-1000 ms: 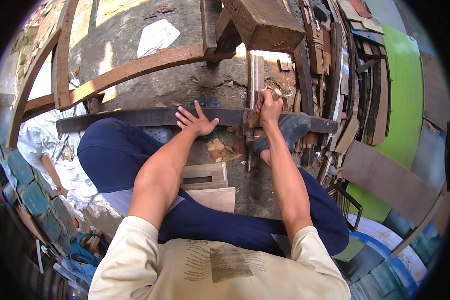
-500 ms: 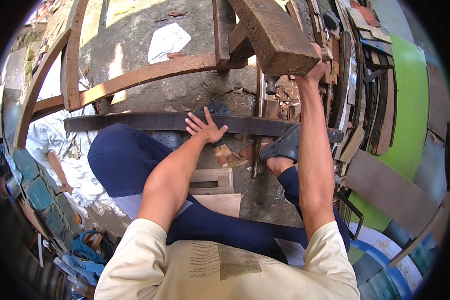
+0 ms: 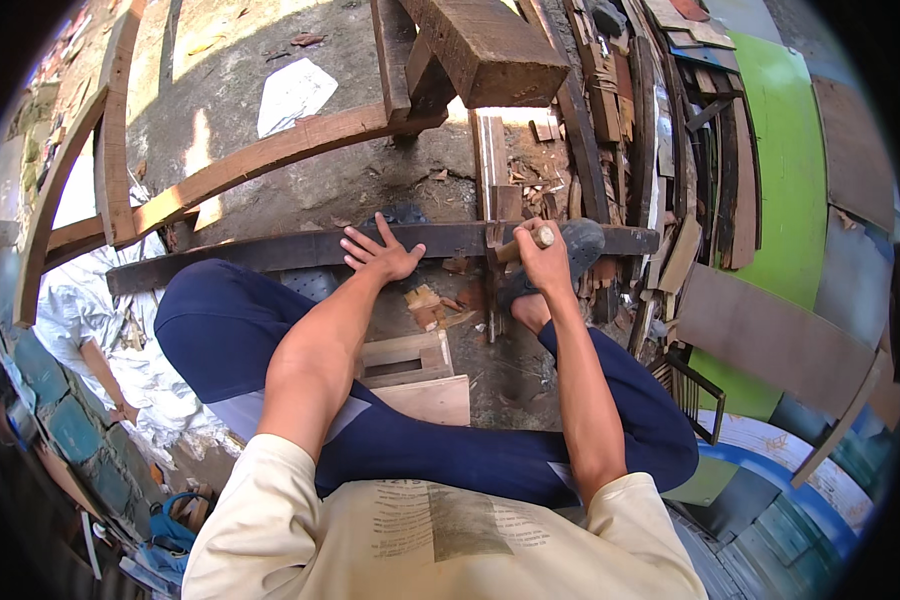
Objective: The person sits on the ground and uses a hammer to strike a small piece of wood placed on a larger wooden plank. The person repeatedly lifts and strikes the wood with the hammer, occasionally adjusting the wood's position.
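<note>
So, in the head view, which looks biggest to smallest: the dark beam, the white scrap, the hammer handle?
1. Dark beam
2. White scrap
3. Hammer handle, partly hidden by the right hand

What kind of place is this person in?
Probably a rough woodworking yard: the right hand grips a pale wooden-handled hammer at a long, dark wooden beam, and long brown wooden planks lie piled nearby.
</note>
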Demonstrator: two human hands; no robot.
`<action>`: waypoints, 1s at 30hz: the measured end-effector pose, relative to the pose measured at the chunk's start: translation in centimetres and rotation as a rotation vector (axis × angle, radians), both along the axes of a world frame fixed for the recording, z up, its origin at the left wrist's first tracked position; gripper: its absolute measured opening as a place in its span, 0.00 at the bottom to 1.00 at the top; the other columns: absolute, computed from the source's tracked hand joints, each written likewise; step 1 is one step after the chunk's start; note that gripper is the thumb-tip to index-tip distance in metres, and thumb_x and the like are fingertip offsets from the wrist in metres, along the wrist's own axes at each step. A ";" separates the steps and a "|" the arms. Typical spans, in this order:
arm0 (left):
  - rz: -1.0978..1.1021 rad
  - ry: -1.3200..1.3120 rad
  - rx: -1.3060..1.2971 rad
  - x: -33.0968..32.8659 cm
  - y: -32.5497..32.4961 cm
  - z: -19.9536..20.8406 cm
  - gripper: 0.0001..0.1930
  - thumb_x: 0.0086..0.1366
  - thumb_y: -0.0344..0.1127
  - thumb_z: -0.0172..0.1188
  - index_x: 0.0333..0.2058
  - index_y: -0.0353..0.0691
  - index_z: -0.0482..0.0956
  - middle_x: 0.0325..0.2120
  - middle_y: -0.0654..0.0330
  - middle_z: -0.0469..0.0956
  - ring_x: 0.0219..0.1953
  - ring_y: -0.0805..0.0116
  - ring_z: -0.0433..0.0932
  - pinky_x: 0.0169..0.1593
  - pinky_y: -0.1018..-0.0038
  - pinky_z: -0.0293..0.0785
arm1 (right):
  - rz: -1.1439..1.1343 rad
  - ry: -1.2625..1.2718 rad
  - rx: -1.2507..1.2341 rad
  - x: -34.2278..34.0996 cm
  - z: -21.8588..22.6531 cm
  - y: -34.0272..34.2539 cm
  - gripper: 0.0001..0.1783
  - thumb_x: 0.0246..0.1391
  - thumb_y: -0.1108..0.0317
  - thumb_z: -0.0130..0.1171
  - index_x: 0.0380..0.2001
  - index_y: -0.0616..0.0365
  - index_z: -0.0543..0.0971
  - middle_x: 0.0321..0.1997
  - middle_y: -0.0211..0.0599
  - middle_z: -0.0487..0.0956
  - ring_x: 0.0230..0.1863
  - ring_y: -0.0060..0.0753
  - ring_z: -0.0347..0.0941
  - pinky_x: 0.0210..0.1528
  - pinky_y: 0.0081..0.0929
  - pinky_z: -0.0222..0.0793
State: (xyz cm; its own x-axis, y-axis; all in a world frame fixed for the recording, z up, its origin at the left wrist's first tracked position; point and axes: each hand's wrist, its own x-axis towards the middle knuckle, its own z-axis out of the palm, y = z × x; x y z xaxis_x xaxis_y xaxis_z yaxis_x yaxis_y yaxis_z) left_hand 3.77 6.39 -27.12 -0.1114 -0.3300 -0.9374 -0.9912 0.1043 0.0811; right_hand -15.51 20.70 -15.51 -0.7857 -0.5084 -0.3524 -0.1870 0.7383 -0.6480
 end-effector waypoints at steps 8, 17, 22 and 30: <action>-0.003 -0.017 -0.017 -0.5 -0.1 -0.1 0.62 0.60 0.75 0.50 0.68 0.56 0.10 0.61 0.29 0.01 0.66 0.27 0.05 0.66 0.33 0.18 | -0.382 -0.314 0.081 2.1 2.6 1.1 0.29 0.55 0.43 0.65 0.37 0.65 0.85 0.40 0.43 0.85 0.43 0.32 0.79 0.48 0.29 0.71; 0.006 -0.016 0.000 -0.4 -0.1 0.3 0.61 0.61 0.74 0.50 0.67 0.56 0.09 0.61 0.30 -0.01 0.65 0.27 0.04 0.66 0.34 0.17 | -0.460 -0.172 -0.375 3.7 1.7 0.7 0.27 0.59 0.54 0.67 0.50 0.68 0.77 0.44 0.38 0.82 0.45 0.27 0.76 0.49 0.25 0.70; 0.000 -0.002 0.031 -0.1 -0.3 0.2 0.61 0.61 0.74 0.49 0.67 0.56 0.09 0.61 0.31 -0.01 0.65 0.27 0.04 0.65 0.33 0.17 | -0.367 -0.215 -0.455 4.3 1.5 -0.3 0.25 0.62 0.51 0.63 0.46 0.63 0.72 0.41 0.36 0.80 0.44 0.26 0.74 0.51 0.25 0.68; 0.013 0.001 0.013 -0.4 -0.3 0.7 0.60 0.61 0.74 0.49 0.68 0.56 0.10 0.62 0.31 0.01 0.66 0.27 0.05 0.66 0.35 0.17 | -0.425 -0.195 -0.467 2.8 -1.9 -1.7 0.19 0.63 0.53 0.60 0.31 0.60 0.74 0.28 0.30 0.77 0.33 0.23 0.71 0.39 0.25 0.66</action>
State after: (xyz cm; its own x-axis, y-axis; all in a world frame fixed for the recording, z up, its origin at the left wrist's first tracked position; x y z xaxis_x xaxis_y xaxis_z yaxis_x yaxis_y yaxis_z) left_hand 3.41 6.05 -26.45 -0.1079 -0.3195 -0.9414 -0.9925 0.0902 0.0831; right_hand -12.70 18.95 -17.44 -0.8960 -0.3016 -0.3259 0.2118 0.3547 -0.9107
